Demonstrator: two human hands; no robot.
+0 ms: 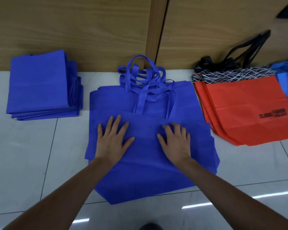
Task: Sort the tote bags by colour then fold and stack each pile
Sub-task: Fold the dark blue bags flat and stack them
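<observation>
left hand (pixel 114 141): splayed flat, released, on matte blue tote bag (pixel 140 171)
right hand (pixel 175 141): released, pressing same fabric alongside

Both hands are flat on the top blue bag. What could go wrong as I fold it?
The tangled blue handles could snag and drag lower bags along. With the left hand and right hand pressing a multi-layer blue pile, a fold might catch two bags. The red pile lies close and could get nudged.
</observation>
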